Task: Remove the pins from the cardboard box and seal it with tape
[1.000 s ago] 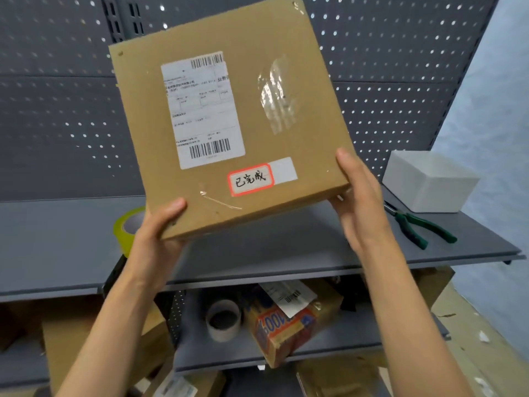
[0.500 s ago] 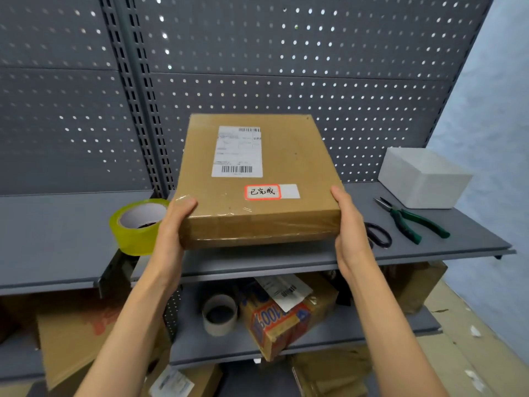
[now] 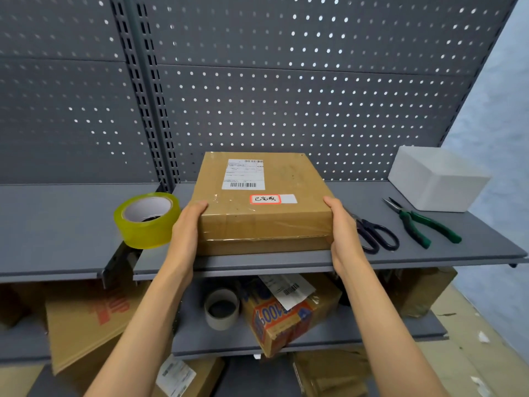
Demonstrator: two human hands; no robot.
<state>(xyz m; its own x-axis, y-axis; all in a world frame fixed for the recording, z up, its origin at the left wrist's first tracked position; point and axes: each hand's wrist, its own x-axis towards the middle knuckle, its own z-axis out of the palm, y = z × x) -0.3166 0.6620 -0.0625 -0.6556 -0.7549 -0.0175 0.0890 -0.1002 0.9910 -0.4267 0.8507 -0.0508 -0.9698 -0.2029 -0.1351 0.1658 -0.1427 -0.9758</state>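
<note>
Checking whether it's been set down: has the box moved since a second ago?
Yes. The box has come down from in front of the pegboard and tipped flat onto the shelf.

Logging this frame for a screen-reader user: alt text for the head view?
Two hands, left and right, grip the near corners of a flat brown cardboard box lying label-up on a grey metal shelf. A yellowish roll of clear tape sits left of it; black scissors, green-handled pliers and a white foam box sit right.
</note>
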